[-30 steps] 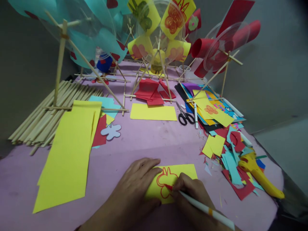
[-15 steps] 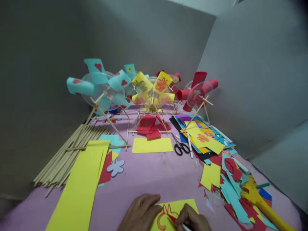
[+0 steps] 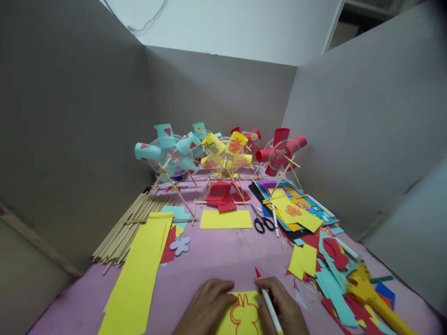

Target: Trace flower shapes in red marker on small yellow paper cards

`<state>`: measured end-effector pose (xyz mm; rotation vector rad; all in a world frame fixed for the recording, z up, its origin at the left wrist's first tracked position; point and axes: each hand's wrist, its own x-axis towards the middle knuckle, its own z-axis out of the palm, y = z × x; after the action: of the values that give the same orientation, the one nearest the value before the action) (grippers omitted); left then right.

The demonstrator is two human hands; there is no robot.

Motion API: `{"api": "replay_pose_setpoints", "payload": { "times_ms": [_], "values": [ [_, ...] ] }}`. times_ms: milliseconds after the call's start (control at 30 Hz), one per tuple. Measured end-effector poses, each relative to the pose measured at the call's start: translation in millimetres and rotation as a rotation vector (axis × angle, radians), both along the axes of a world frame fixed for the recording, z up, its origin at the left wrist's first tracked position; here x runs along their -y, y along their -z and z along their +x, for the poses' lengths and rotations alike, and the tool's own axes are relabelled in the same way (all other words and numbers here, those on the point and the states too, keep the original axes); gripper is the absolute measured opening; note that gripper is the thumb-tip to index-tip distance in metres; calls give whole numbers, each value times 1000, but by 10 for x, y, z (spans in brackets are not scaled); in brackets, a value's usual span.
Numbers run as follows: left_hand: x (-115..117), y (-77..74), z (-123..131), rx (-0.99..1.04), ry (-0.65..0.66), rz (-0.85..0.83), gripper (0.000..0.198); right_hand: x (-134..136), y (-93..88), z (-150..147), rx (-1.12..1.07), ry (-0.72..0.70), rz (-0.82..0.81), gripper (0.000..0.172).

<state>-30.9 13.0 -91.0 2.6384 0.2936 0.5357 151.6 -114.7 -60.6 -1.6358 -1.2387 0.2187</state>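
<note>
A yellow paper with a red outline drawing, two pointed strokes at its top, lies at the bottom centre. My left hand rests on its left side, fingers apart, holding nothing. In my right hand, at the paper's right edge, is a white marker with its red tip pointing up and away, off the drawing. Long yellow strips lie to the left, beside a purple flower cutout. A yellow rectangle is farther back, near black-handled scissors.
Pinwheels on stick frames stand behind: blue, yellow and red. Wooden sticks lie left. Stacked papers, paper scraps and a yellow glue gun lie right. Grey panels surround the table.
The view has tilted up. The red outline has grown, now with a rounded shape on both sides and lines below. The marker tip has lifted off the paper and points away.
</note>
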Motion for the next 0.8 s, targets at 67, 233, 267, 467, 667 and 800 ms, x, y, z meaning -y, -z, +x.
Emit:
{"api": "replay_pose_setpoints", "payload": {
  "times_ms": [67, 233, 267, 467, 667, 800],
  "values": [
    [16, -40, -16, 12, 9, -4, 60, 22, -103, 81, 160, -57, -48, 29],
    [187, -370, -36, -97, -111, -151, 67, 52, -327, 210, 435, -47, -424, 50],
    [225, -449, -31, -127, -136, -186, 67, 47, -353, 215, 458, -51, -481, 47],
    [309, -677, 6, -211, -154, -288, 59, 23, -418, 196, 491, -116, -562, 39],
    [351, -792, 50, -242, -186, -258, 65, 19, -403, 197, 520, -143, -545, 34],
    [350, -1003, 102, -287, -177, -176, 59, 26, -288, 212, 509, -138, -489, 37]
  ]
}}
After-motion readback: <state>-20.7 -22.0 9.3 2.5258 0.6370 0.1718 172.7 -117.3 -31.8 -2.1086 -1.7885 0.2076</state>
